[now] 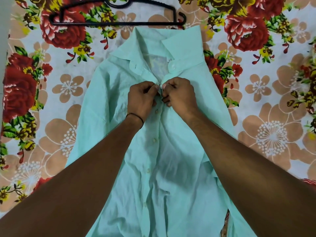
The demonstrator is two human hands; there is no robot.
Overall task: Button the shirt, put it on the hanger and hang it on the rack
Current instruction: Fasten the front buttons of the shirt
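A mint-green shirt lies face up on a flowered bedsheet, collar away from me. Several buttons down its front are fastened; the collar is spread wide and its top button is undone. My left hand pinches the left edge of the front placket just below the collar. My right hand pinches the right edge at the same spot, thumb tips almost touching. The button between them is hidden by my fingers. A black hanger lies flat on the sheet just beyond the collar.
The flowered bedsheet covers the whole surface around the shirt. The shirt's sleeves spread out to both sides under my forearms. No rack is in view.
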